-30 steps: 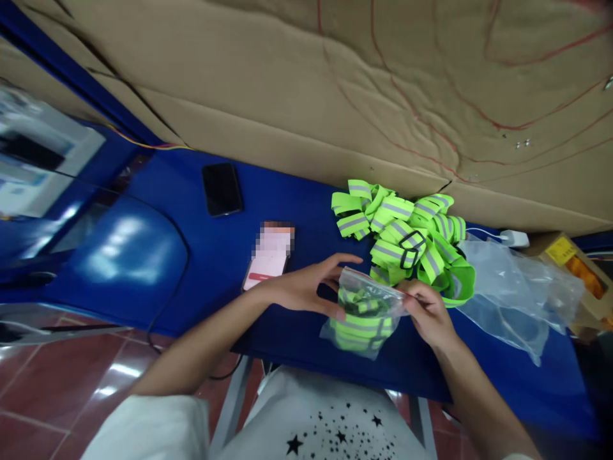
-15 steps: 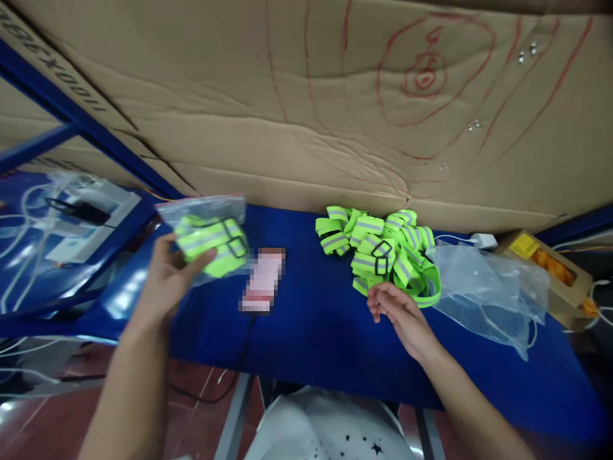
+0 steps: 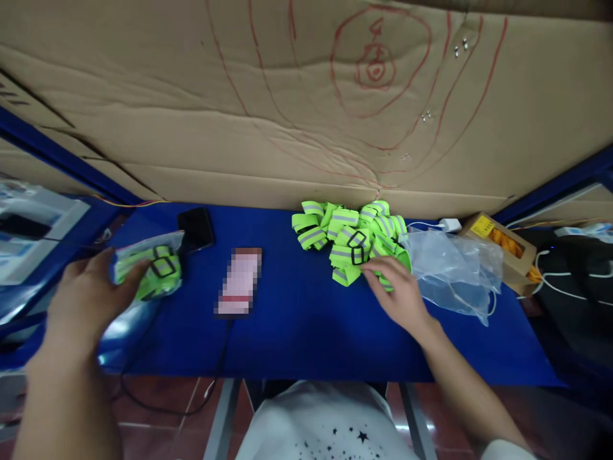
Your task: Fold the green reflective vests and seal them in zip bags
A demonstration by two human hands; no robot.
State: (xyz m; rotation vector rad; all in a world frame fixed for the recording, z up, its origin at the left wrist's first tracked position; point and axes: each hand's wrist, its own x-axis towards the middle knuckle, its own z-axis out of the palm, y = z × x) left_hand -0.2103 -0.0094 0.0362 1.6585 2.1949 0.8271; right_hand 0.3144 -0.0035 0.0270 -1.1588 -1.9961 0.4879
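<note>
Head view showed a cardboard wall [image 3: 167, 115] with red rings drawn on it, standing along the back edge of the blue table [image 3: 297, 332]. A dark phone [image 3: 195, 227] lay near the back left corner, and a phone with a lit screen [image 3: 239, 281] lay between the hands, its black cord [image 3: 223, 354] running over the front edge. Toward the right edge, clear plastic bags [image 3: 445, 271] were spread just beside the straps, with a white plug [image 3: 450, 224] behind them and a cardboard box [image 3: 510, 273] near the back right corner.

The heap of yellow-green straps [image 3: 342, 233] sat right of the table's middle, close to the back edge. The right hand [image 3: 397, 294] was at the heap's front, thumb and fingers nearly together beside a black buckle [image 3: 358, 255]; whether a strap was pinched could not be told. Toward the left edge, the left hand [image 3: 90, 294] was partly open, its thumb over a bagged strap [image 3: 163, 271]; whether it gripped the bag could not be told.

The left hand covered part of that bag, and whether the bag rested on the table was unclear. The right hand hid some of the heap, and the lit screen was blurred out.
</note>
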